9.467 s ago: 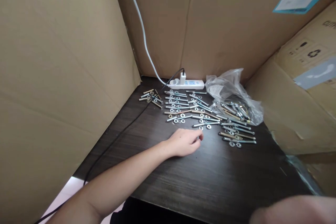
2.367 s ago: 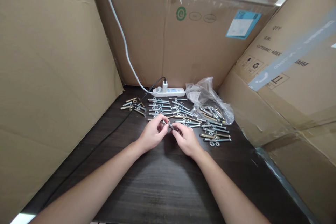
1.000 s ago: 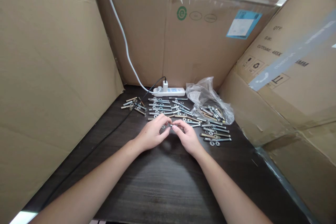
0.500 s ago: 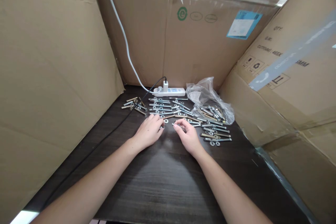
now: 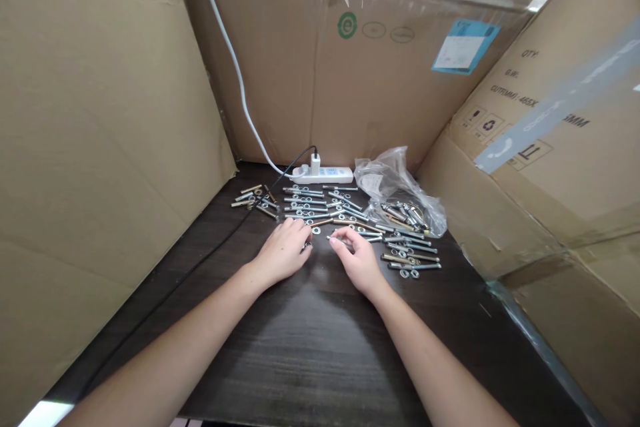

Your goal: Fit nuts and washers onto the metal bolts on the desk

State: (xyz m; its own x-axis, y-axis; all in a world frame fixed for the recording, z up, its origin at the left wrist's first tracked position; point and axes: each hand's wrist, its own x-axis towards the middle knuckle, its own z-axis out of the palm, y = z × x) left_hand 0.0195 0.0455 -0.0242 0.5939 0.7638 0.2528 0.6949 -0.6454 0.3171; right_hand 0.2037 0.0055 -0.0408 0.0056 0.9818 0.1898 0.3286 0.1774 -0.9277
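My left hand (image 5: pixel 286 248) is closed, palm down on the dark table, with its fingertips on a small metal washer (image 5: pixel 305 247), mostly covered by the fingers. A little to its right, my right hand (image 5: pixel 356 257) pinches a slim silver bolt (image 5: pixel 329 237); only its end shows past the thumb and index finger. One loose washer (image 5: pixel 316 231) lies flat just beyond the left fingertips. Rows of long bolts (image 5: pixel 305 201) with nuts and washers lie behind both hands. Further bolts (image 5: pixel 411 258) and washers are laid out to the right of my right hand.
A small pile of bolts and sleeves (image 5: pixel 254 201) lies at the left, crossed by a black cable (image 5: pixel 215 250). A white power strip (image 5: pixel 327 176) and a clear plastic bag (image 5: pixel 387 173) of hardware sit at the back. Cardboard boxes (image 5: pixel 280 67) wall three sides.
My hands were together at a small metal piece and have since parted. The left moved down onto a washer; the right kept the bolt. Little differs over the last half second.
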